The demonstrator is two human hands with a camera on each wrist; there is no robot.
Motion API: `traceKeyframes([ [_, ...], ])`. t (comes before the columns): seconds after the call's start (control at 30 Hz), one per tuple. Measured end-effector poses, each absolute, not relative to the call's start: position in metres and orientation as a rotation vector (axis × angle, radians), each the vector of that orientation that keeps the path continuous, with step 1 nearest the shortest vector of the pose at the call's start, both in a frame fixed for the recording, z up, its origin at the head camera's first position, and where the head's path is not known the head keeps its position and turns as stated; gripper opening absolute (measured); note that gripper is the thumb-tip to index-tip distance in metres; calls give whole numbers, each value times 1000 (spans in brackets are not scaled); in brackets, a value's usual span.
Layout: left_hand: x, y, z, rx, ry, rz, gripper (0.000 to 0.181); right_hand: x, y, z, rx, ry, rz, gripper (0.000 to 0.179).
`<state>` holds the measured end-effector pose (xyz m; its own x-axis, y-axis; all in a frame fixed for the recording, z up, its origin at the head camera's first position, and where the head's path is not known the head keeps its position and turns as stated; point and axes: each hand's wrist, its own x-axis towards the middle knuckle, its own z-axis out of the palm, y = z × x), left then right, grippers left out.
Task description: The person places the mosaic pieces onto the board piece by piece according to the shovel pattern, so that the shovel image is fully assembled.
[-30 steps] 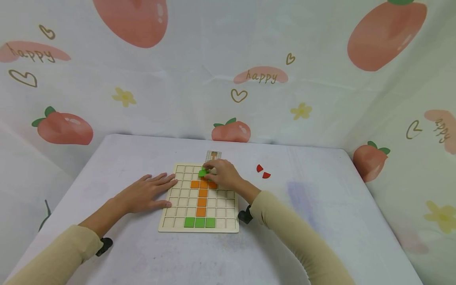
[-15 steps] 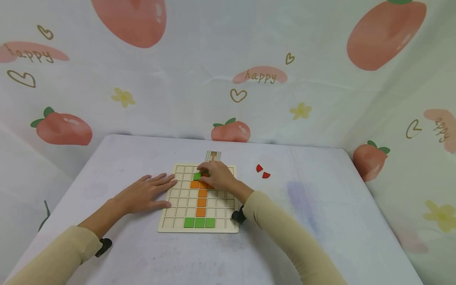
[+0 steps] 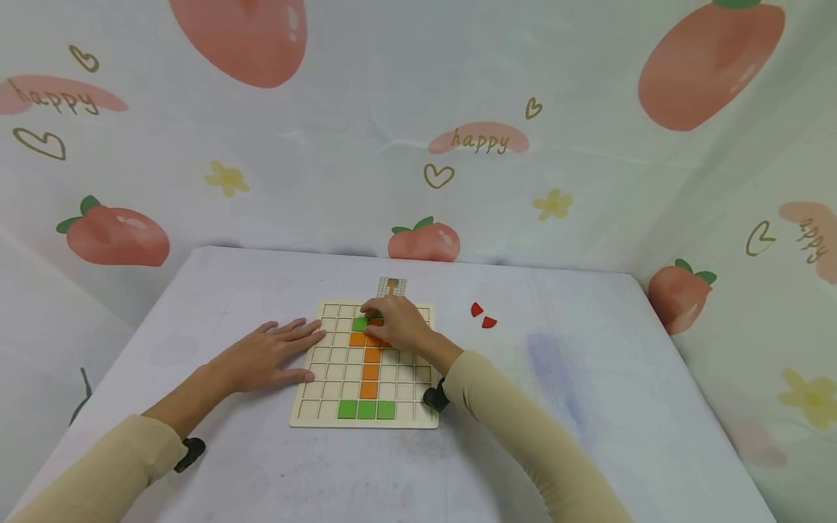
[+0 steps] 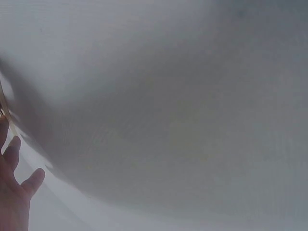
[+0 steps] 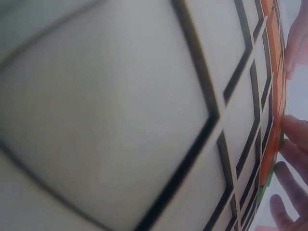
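In the head view, the left hand (image 3: 264, 356) lies with fingers spread, fingertips on the left edge of a cream grid board (image 3: 330, 370). The right hand (image 3: 402, 323) is over the board's upper part, thumb and fingers bent at a green square tile (image 3: 360, 324); the exact contact is partly hidden. A column of orange tiles (image 3: 370, 355) runs down the board, with a crossbar partly under the right hand. Three green tiles (image 3: 367, 410) sit in the bottom row. In the right wrist view, right-hand fingertips (image 5: 293, 127) meet the board's tiles, green showing between them.
Two red wedge-shaped pieces (image 3: 482, 315) lie on the white table (image 3: 556, 436) right of the board. A small printed grid card (image 3: 391, 285) lies behind the board. A fruit-patterned cloth (image 3: 353, 174) hangs behind the table.
The right hand has moved slightly left and down, bringing the green tile into a cell left of an orange one. The left hand has stayed in place.
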<state>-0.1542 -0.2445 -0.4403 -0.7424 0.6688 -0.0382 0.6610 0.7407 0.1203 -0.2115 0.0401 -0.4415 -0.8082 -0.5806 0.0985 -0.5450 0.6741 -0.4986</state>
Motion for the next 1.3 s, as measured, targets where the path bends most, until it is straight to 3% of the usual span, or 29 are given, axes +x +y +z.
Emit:
traceKeyframes([
  [0.97,-154,-245,-440,1097,2867,159,78,-214,40,-441,-993,2862,-728,35],
  [1.3,-154,-245,-440,1094,2866,148,78,-215,72,-428,-876,2800,-830,37],
])
